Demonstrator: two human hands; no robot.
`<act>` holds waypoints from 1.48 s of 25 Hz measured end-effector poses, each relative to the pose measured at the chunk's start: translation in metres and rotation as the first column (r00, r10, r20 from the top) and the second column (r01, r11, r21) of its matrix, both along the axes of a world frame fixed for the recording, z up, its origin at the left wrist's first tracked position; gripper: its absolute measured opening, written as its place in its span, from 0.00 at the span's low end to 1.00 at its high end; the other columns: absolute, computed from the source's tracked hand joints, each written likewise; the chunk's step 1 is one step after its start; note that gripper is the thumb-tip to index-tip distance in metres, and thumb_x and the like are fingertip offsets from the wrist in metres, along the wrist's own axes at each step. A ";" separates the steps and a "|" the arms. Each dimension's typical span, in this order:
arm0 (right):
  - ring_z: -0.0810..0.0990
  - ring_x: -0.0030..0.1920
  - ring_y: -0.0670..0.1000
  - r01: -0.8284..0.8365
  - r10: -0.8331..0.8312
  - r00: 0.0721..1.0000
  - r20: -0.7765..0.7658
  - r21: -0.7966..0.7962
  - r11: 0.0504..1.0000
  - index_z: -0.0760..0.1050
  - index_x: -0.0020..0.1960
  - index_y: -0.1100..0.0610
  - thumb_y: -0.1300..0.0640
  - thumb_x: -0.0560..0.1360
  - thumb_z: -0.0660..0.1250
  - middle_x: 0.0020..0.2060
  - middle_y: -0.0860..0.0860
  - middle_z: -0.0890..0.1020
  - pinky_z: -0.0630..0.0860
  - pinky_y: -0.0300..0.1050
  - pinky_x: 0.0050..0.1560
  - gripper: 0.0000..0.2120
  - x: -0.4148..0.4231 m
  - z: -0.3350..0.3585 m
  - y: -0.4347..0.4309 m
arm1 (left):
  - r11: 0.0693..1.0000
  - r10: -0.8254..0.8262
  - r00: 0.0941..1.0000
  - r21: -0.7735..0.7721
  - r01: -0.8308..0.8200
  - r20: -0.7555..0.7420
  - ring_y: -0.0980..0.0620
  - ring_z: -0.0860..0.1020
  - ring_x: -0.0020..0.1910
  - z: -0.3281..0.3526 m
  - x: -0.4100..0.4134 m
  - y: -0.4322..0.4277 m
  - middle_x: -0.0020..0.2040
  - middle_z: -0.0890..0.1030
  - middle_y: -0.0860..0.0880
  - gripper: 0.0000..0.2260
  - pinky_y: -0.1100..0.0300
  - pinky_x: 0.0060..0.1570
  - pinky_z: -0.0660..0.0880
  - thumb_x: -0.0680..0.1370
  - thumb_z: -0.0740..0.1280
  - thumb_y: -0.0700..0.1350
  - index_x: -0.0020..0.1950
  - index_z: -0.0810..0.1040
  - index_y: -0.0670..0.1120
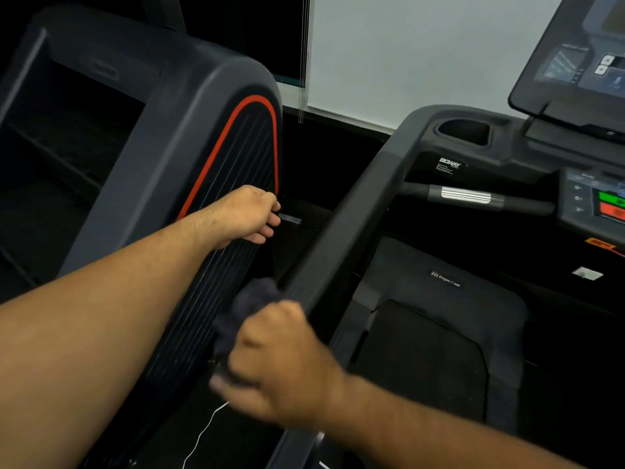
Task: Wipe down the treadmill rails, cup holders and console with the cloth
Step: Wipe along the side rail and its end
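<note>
The treadmill's dark left rail slopes from the console down toward me. My right hand grips a dark grey cloth and holds it against the rail's lower outer side; the hand is blurred. My left hand hangs in the air to the left of the rail, fingers loosely curled, holding nothing. A cup holder sits at the rail's top. The console screen and its button panel are at the upper right.
A neighbouring machine with a red-trimmed ribbed side panel stands close on the left, leaving a narrow gap. A silver-banded pulse grip bar crosses under the console. The treadmill belt lies below. A thin white cord hangs near the bottom.
</note>
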State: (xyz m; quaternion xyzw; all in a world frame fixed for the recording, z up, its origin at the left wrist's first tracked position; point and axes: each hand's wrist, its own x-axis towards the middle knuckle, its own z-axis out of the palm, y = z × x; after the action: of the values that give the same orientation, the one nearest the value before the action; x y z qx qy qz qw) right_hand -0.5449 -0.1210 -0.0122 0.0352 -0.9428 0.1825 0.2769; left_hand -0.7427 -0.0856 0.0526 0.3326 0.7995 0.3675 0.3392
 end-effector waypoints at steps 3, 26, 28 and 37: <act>0.72 0.36 0.56 -0.233 0.234 0.972 -0.027 0.039 0.972 0.75 0.34 0.58 0.51 0.75 0.69 0.32 0.54 0.75 0.68 0.53 0.40 0.15 -0.001 0.010 -0.015 | 1.000 0.003 1.000 0.010 -0.003 -0.007 0.50 0.82 0.50 0.004 -0.003 -0.002 0.53 0.82 0.48 0.15 0.52 0.52 0.80 0.82 0.55 0.44 0.64 0.76 0.45; 0.78 0.47 0.58 0.081 -0.078 0.991 -0.109 0.019 0.997 0.81 0.44 0.61 0.55 0.78 0.63 0.47 0.58 0.82 0.73 0.55 0.51 0.11 -0.007 -0.008 0.078 | 0.999 -0.049 0.997 0.002 0.049 0.061 0.50 0.82 0.50 0.004 0.028 -0.012 0.53 0.83 0.48 0.13 0.55 0.49 0.80 0.82 0.56 0.45 0.60 0.78 0.46; 0.78 0.52 0.56 0.324 -0.339 0.935 -0.110 -0.131 0.937 0.82 0.49 0.59 0.53 0.77 0.62 0.51 0.54 0.82 0.73 0.54 0.56 0.12 -0.010 -0.010 0.115 | 0.997 -0.070 0.997 0.039 0.069 0.031 0.51 0.83 0.48 0.003 0.034 -0.010 0.50 0.85 0.48 0.13 0.56 0.47 0.80 0.82 0.58 0.46 0.56 0.81 0.47; 0.80 0.45 0.49 0.444 -0.485 0.871 0.084 -0.561 0.699 0.81 0.46 0.53 0.50 0.79 0.62 0.42 0.49 0.84 0.76 0.51 0.50 0.11 -0.004 0.018 0.145 | 0.995 -0.078 0.914 0.022 0.095 -0.399 0.54 0.72 0.65 0.007 0.057 0.003 0.68 0.73 0.53 0.20 0.61 0.56 0.67 0.78 0.67 0.47 0.70 0.73 0.52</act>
State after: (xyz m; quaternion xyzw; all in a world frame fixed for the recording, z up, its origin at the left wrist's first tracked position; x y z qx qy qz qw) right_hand -0.5487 0.0236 0.0060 -0.2804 -0.8137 0.3751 0.3443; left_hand -0.6860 -0.0830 0.0600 0.4420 0.8286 0.2933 0.1790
